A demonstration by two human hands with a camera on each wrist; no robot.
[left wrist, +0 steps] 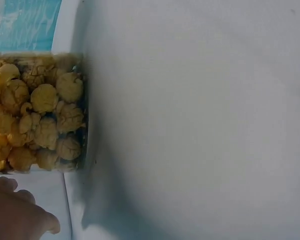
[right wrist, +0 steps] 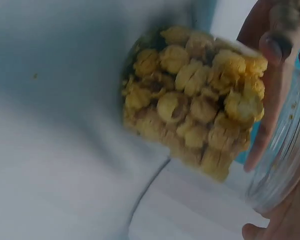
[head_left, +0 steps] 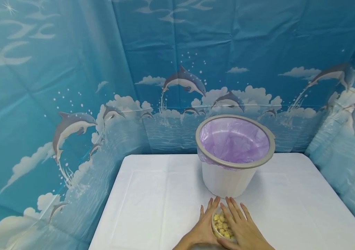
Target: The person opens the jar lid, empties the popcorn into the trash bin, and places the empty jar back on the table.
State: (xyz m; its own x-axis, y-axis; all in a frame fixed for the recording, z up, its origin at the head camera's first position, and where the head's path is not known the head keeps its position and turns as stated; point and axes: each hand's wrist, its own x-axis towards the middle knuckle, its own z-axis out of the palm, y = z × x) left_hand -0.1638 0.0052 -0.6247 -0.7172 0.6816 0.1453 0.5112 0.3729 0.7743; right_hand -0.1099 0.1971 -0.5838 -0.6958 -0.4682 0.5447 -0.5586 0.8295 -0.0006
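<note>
A clear jar of yellow popcorn stands near the front of the white table, between my two hands, its round mouth facing up. My left hand lies along its left side, fingers straight and spread, pointing away from me. Across its right side rests my right hand, with long straight fingers over the far rim and the thumb at the near rim. In the left wrist view the popcorn shows through the jar's wall. The right wrist view shows the popcorn and the jar's clear rim, with fingers around it.
Behind the jar stands a white bucket with a grey-brown rim and a purple bag lining it. The white table extends to both sides. A blue curtain printed with dolphins hangs around the back and sides.
</note>
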